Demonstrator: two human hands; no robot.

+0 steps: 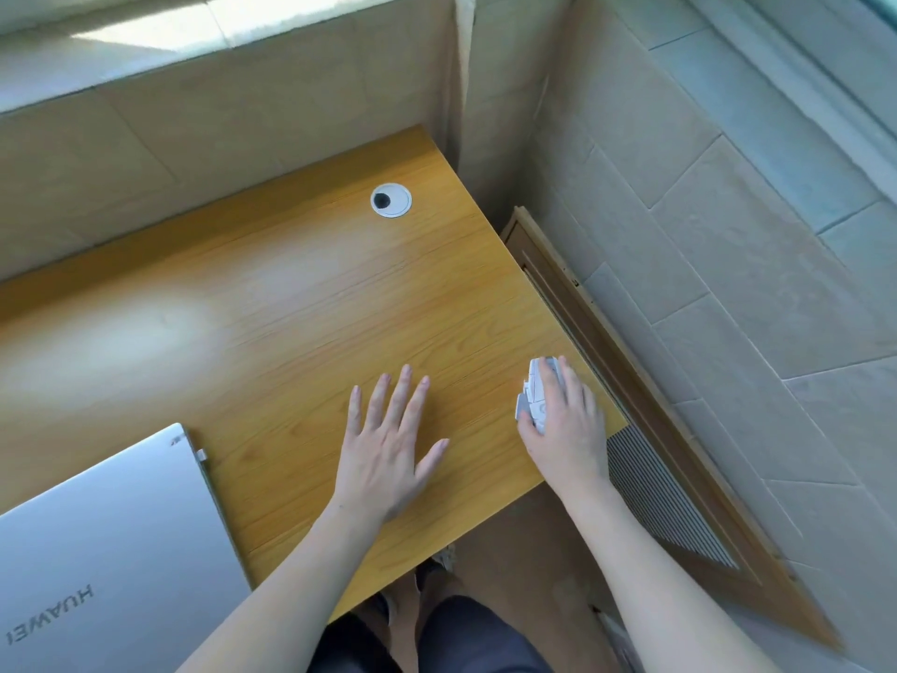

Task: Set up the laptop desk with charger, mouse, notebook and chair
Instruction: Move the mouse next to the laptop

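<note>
Laptop (111,556) closed at 8 o'clock, overhanging the desk's (272,303) near edge. Left hand (388,449) flat, fingers spread, holding nothing. Right hand (563,420) cupped over the mouse (531,398) at 4 o'clock, close to the desk's right edge. Mouse looks light, rigid, smooth; best gripped by the sides. Glossy wood desk, likely slippery. Grommet (390,200) at 12. Tiled wall, floor vent (665,497) right.

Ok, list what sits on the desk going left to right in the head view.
Closed laptop → left hand lying flat with its fingers spread → right hand cupped over the white mouse, near the desk's right edge.
</note>
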